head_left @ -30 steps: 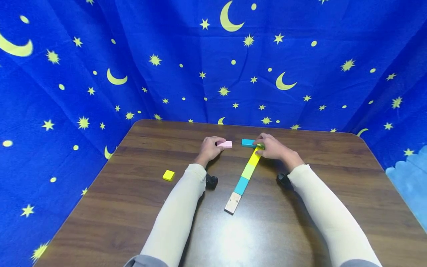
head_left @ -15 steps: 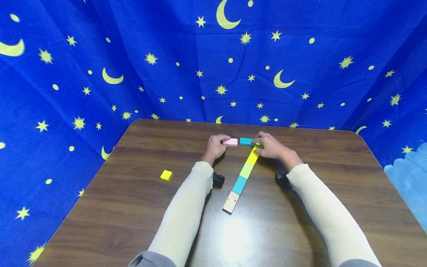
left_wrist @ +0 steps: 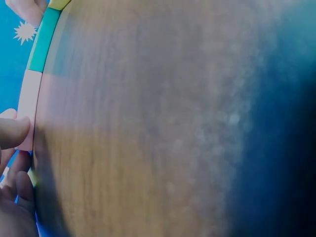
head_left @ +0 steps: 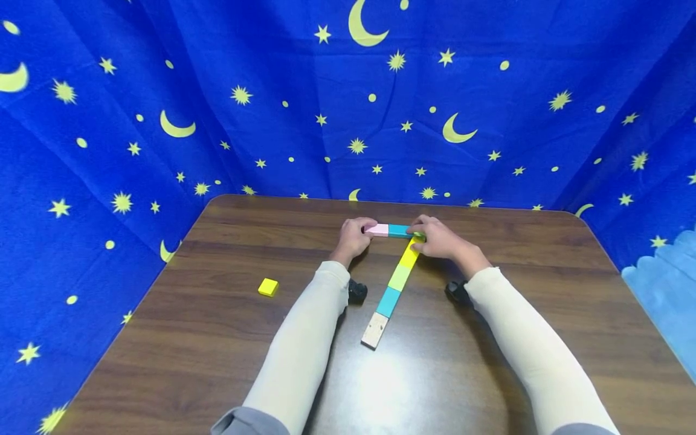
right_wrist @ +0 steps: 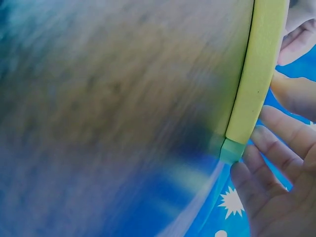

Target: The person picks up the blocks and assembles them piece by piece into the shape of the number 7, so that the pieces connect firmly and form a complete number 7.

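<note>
My left hand (head_left: 350,238) pinches the left end of a pink block (head_left: 379,229) between thumb and fingers. The pink block's other end meets a turquoise block (head_left: 399,231), and in the left wrist view the two look flush. At the corner my right hand (head_left: 443,238) holds a green block (head_left: 418,235), partly covered by its fingers. A yellow block (head_left: 410,252) runs from that corner toward me; in the right wrist view the fingertips touch along its edge and the green end (right_wrist: 232,150).
Below the yellow block, the slanting row continues with a lime block (head_left: 399,277), a turquoise block (head_left: 388,302) and a speckled pale block (head_left: 374,330). A separate yellow block (head_left: 268,287) lies left on the wooden table (head_left: 217,362). A blue starry curtain (head_left: 272,90) hangs behind.
My left hand has slid the pink block to the right, closing the gap to the turquoise block. My right hand stays at the corner. The head view has shifted slightly.
</note>
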`<state>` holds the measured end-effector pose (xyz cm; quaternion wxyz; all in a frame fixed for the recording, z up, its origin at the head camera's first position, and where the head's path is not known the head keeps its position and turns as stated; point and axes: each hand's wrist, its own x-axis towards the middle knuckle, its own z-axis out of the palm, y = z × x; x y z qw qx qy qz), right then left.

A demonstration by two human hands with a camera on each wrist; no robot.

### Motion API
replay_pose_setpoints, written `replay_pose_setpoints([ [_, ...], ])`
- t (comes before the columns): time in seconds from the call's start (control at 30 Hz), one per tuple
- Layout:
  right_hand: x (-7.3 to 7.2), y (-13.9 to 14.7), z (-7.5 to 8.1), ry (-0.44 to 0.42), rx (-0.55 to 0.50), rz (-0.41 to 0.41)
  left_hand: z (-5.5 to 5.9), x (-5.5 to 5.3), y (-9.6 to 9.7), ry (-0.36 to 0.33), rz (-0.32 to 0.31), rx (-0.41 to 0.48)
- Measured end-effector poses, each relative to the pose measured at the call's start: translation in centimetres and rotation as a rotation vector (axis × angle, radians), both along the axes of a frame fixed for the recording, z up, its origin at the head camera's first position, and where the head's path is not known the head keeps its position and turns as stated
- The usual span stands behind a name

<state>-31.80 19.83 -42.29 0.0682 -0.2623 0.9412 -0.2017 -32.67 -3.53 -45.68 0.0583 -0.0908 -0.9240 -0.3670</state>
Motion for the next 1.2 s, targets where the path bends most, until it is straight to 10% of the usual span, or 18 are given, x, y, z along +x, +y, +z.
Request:
replay_pose_setpoints([
  [0.33,-0.1,-0.2,-0.4,0.000,-0.011,0.003,0.0,0.1,0.0,-0.036,0.021,0.012],
  [0.67,-0.1,0.1,-0.6,-0.007,-0.020,-0.004,2.5,0.8,-2.9,-0.032,-0.173,-0.174],
  [0.9,0.0,0.5,-0.4,-0.017,-0.019,-0.008,5.6,4.9,-9.1,-0.026,-0.399,-0.383],
  [1.2,0.0,0.3,-0.3,-0.014,-0.036,-0.001,6.4,12.0,-19.6,0.042,-0.281,-0.325],
])
